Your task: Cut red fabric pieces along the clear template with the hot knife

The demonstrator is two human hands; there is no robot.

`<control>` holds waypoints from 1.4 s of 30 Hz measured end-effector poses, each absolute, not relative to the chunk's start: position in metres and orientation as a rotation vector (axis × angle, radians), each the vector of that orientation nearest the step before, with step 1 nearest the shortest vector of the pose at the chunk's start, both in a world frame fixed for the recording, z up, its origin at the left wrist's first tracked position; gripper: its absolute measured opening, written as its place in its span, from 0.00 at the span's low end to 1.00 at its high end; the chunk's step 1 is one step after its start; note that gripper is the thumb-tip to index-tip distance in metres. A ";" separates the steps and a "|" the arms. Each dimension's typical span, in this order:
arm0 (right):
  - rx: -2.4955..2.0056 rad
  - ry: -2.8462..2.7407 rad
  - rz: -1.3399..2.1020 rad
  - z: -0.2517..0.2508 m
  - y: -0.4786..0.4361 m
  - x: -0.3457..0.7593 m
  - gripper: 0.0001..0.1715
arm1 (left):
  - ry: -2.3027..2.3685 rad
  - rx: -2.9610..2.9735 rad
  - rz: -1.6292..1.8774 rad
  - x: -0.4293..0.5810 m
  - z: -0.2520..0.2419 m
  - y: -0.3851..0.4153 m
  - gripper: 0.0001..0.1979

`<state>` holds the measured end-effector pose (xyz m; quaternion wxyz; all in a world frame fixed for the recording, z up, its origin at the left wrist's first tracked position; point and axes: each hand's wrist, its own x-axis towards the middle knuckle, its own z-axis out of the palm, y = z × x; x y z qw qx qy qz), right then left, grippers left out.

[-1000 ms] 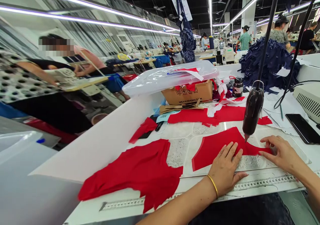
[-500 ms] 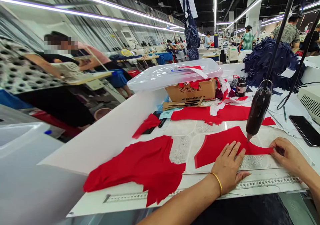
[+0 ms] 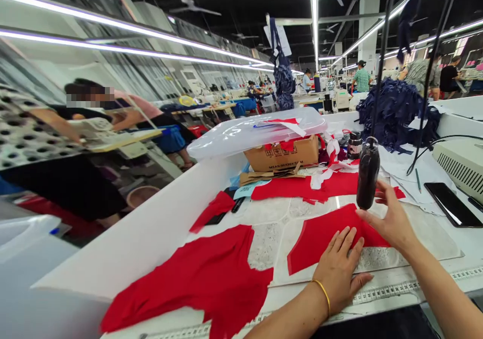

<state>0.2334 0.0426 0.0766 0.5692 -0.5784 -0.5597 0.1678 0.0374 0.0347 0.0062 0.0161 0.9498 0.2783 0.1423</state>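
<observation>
My left hand [image 3: 337, 271], wearing a thin gold bangle, lies flat with fingers apart on a cut piece of red fabric [image 3: 320, 243]. My right hand [image 3: 392, 217] is raised off the table, its fingers spread and holding nothing, right beside a dark bottle-shaped hanging tool [image 3: 368, 174]. I cannot tell whether the fingers touch it. Below the red piece lies a white lace panel [image 3: 373, 259]. A larger ragged red fabric piece [image 3: 188, 283] lies to the left of my hands.
A cardboard box [image 3: 281, 153] under a clear plastic lid [image 3: 256, 134] stands behind more red fabric [image 3: 302, 188]. A dark navy fabric heap [image 3: 394, 112], a phone [image 3: 451, 204] and a machine [image 3: 462, 163] are at right. A co-worker [image 3: 86, 128] works at left.
My right hand has lifted from the fabric to beside the dark tool, which has swung left and up off the piece. My left hand stays on the fabric while the view shifts slightly.
</observation>
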 end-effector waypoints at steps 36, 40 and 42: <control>-1.355 -1.140 0.109 0.115 0.026 0.271 0.13 | 0.391 2.994 0.414 0.092 0.021 0.031 0.37; -1.351 -1.100 0.120 0.110 0.027 0.272 0.13 | 0.335 2.980 0.381 0.093 0.020 0.033 0.38; -1.347 -1.098 0.116 0.108 0.026 0.273 0.13 | 0.341 2.977 0.391 0.093 0.019 0.033 0.38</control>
